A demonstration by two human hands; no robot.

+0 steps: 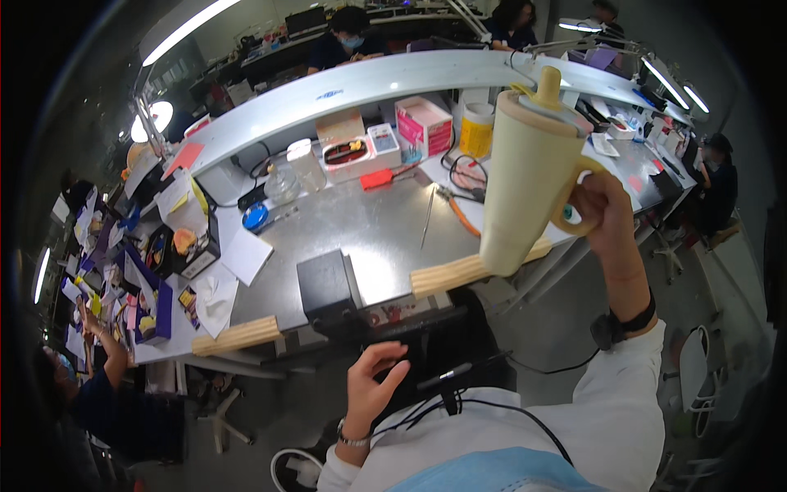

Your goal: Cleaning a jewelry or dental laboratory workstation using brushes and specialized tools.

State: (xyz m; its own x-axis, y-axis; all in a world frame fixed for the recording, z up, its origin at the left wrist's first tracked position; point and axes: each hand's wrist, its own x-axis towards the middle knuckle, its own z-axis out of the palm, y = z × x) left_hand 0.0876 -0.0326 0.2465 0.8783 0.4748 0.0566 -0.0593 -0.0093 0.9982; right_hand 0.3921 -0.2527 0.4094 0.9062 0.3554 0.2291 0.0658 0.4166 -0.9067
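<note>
white sleeves, a dark watch on the right wrist, perhaps a metal bracelet on the left.

A cream mug (529, 176) with a yellow handle fills the upper right; a grey workbench (369, 225) carries a pink box (424, 125) and blue lid (255, 216).

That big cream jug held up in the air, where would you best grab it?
By its loop handle, coming from its right side. The right hand grips there already. The jug is tall and widens toward the top, so its smooth body looks too broad for one hand.
</note>
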